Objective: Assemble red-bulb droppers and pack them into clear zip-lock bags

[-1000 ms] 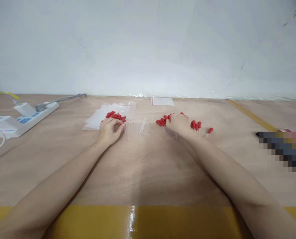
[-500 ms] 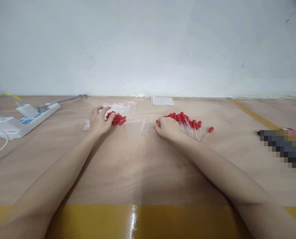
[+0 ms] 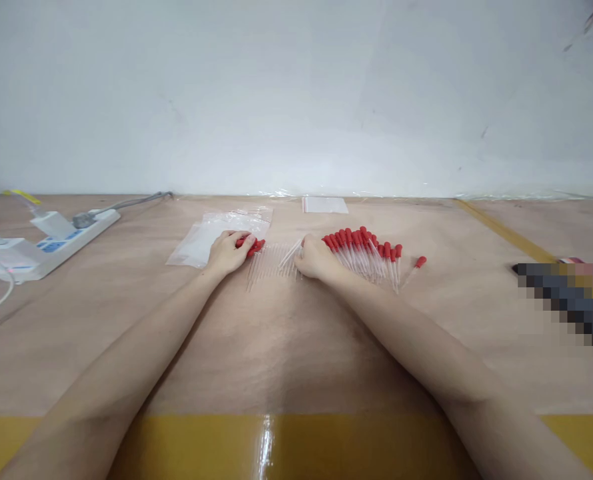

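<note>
Red bulbs [image 3: 256,249], half-curled left hand [image 3: 227,252] touching, right hand [image 3: 316,257] curled beside tubes [image 3: 270,259]

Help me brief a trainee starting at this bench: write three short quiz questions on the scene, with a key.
1. Which hand is at the loose red caps?
2. True or false: the uncapped clear tubes lie to the left of the red-capped tubes in the picture.
3. Where in the picture is the white power strip? A: far right. B: centre. C: left.

Key: 1. The left hand. 2. True. 3. C.
</note>
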The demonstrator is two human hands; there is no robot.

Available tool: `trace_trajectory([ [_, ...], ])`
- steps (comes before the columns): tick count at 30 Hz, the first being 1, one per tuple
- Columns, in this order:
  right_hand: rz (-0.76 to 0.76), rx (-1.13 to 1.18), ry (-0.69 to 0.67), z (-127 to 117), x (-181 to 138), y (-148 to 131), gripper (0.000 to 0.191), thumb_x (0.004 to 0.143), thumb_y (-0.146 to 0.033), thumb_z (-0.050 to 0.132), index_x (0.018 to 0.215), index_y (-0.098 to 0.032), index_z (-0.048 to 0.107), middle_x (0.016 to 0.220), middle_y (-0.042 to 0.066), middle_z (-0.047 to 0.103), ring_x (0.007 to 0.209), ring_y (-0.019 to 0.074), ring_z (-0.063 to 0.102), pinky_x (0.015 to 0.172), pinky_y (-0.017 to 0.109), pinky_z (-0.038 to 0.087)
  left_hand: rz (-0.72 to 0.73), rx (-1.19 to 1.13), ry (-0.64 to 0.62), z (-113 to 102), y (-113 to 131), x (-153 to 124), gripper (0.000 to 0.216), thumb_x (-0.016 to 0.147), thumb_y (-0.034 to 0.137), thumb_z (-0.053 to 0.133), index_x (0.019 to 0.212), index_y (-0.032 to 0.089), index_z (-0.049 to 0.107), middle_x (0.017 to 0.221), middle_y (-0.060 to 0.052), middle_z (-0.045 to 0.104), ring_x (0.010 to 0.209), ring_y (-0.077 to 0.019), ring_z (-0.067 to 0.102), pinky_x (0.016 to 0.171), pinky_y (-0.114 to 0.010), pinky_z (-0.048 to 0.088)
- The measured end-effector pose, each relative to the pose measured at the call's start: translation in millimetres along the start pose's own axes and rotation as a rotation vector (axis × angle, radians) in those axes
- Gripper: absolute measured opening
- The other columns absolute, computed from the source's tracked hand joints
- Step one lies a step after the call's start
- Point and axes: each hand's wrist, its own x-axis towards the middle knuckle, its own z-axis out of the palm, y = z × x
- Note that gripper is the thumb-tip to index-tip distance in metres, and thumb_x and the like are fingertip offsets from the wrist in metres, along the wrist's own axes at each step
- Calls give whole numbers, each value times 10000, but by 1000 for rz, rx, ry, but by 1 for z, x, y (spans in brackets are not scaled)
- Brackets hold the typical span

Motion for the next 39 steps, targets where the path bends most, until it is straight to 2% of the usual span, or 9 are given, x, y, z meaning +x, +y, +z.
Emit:
trace_trajectory([
  [4, 44, -2, -6, -6, -1, 7, 357, 724, -191, 499, 1062, -82, 469, 1026, 204, 590, 941, 282, 575, 715, 325, 443, -147, 38, 89, 11, 21, -11, 434, 810, 545, 377, 1008, 265, 641, 1059, -104, 562, 986, -298, 527, 873, -443, 383],
  [9, 14, 3, -8, -8, 2, 17, 323, 720, -172, 497, 1035, -102, 499, 1009, 172, 605, 938, 260, 577, 736, 304, 440, -220, -3, 168, 18, 37, -20, 436, 781, 577, 410, 972, 261, 642, 1080, -118, 536, 1055, -345, 468, 895, -506, 335],
  [13, 26, 4, 1, -8, 5, 22, 301, 714, -153, 505, 1011, -106, 515, 991, 171, 612, 928, 259, 580, 733, 306, 441, -320, -42, 214, 21, 43, -23, 423, 773, 571, 430, 966, 248, 622, 1118, -132, 505, 1089, -351, 428, 906, -517, 314],
  [17, 55, -8, 4, -9, 6, 20, 322, 687, -130, 528, 1008, -101, 521, 982, 178, 615, 917, 269, 588, 711, 305, 444, -371, -98, 310, 27, 51, -22, 361, 768, 521, 468, 940, 234, 604, 1129, -134, 493, 1104, -358, 399, 903, -544, 295],
  [22, 86, -21, 14, -10, 5, 13, 343, 675, -117, 531, 1016, -84, 528, 966, 193, 615, 898, 272, 593, 675, 297, 443, -412, -112, 316, 31, 57, -21, 361, 768, 531, 457, 920, 234, 597, 1107, -141, 499, 1076, -352, 424, 895, -548, 292],
  [29, 94, 57, -9, -15, 5, 16, 340, 657, -113, 549, 996, -90, 555, 946, 180, 622, 849, 250, 590, 607, 271, 436, -412, -85, 267, 20, 43, -14, 377, 740, 578, 480, 763, 217, 585, 1011, -124, 548, 1001, -353, 474, 852, -573, 300],
  [32, 107, 114, -12, -23, 3, 20, 311, 670, -140, 562, 977, -96, 565, 923, 167, 624, 805, 231, 590, 587, 264, 431, -420, -84, 272, 17, 38, -13, 391, 734, 599, 479, 763, 222, 579, 1029, -110, 538, 1003, -347, 473, 846, -564, 313],
  [37, 96, 223, -9, -36, -10, 33, 268, 718, -258, 581, 955, -134, 562, 892, 111, 631, 767, 182, 580, 626, 259, 428, -477, -164, 354, 2, 35, -8, 407, 727, 609, 481, 756, 215, 578, 1006, -93, 549, 1026, -335, 463, 864, -545, 330],
  [39, 85, 272, -7, -40, -18, 42, 283, 735, -269, 572, 987, -142, 545, 874, 89, 637, 767, 168, 577, 645, 256, 427, -376, -219, 439, -8, 39, -6, 376, 759, 563, 474, 767, 198, 564, 953, -84, 565, 988, -286, 492, 863, -483, 369],
])
